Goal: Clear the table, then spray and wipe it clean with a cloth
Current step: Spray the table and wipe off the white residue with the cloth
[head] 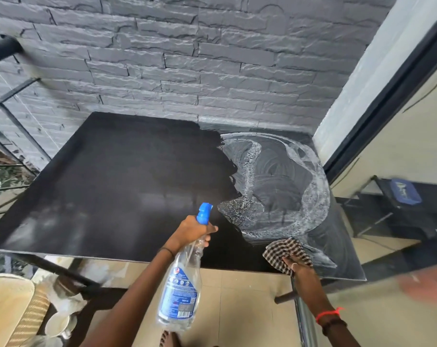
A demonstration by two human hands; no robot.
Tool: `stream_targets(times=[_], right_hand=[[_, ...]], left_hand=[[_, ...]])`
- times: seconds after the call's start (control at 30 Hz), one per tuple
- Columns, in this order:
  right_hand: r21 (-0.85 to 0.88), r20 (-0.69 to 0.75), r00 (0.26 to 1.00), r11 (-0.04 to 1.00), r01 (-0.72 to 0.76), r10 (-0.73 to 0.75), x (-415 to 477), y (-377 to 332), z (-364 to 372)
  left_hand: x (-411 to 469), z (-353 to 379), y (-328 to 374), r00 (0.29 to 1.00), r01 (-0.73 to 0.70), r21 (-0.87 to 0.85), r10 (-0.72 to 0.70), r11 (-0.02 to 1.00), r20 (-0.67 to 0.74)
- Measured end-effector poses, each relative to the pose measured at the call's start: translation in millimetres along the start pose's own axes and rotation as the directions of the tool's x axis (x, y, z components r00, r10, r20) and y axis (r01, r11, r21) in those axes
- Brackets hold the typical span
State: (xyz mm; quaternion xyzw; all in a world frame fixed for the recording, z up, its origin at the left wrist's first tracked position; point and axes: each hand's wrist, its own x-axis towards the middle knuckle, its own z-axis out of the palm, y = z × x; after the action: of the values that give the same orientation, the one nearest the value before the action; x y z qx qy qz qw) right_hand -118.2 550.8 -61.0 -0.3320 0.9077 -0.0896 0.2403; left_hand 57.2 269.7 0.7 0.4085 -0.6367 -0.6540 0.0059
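A black square table (117, 176) stands against a grey brick wall. Its right half is wet, with white foamy swirl marks (282, 181). My left hand (191, 232) grips the neck of a clear spray bottle (181, 286) with a blue nozzle, held over the table's near edge, nozzle pointing at the tabletop. My right hand (296, 267) presses a brown-and-white checked cloth (285, 251) flat on the near right corner of the table.
A cream wicker chair (9, 306) with white cups or bowls beside it stands at the lower left. A glass door with a black frame (387, 101) runs along the right. A black railing (4, 101) is at the left. Beige floor tiles lie below.
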Motion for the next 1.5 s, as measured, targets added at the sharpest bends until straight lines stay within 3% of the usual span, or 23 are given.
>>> stream_targets(times=[0.3,0.6,0.77,1.03,1.2,1.37,1.5], right_hand=[[0.025,-0.059,0.998,1.0,0.017,-0.016,6,6,8],[0.006,-0.121,0.992,0.999,0.042,-0.041,9,12,14],[-0.001,-0.15,0.988,0.999,0.037,-0.036,8,15,19],[0.029,-0.163,0.985,0.997,0.066,-0.06,25,13,10],[0.056,-0.23,0.971,0.995,0.087,-0.072,67,-38,-4],[0.046,-0.211,0.953,0.971,0.233,-0.218,72,-103,19],[-0.008,-0.14,0.92,0.93,0.368,-0.366,45,-109,56]], left_hand=[[16,65,28,0.999,-0.034,0.221,0.025,0.975,0.042],[-8,110,11,0.967,-0.133,0.367,0.04,0.921,0.252],[-12,114,1,0.976,-0.115,0.4,0.028,0.909,0.217],[-4,78,6,0.991,-0.077,0.218,0.05,0.973,0.128],[2,44,13,0.999,-0.05,0.143,0.047,0.988,0.028],[7,15,28,0.998,-0.055,0.113,0.056,0.992,-0.008],[18,0,43,0.998,-0.057,0.045,0.058,0.997,-0.021]])
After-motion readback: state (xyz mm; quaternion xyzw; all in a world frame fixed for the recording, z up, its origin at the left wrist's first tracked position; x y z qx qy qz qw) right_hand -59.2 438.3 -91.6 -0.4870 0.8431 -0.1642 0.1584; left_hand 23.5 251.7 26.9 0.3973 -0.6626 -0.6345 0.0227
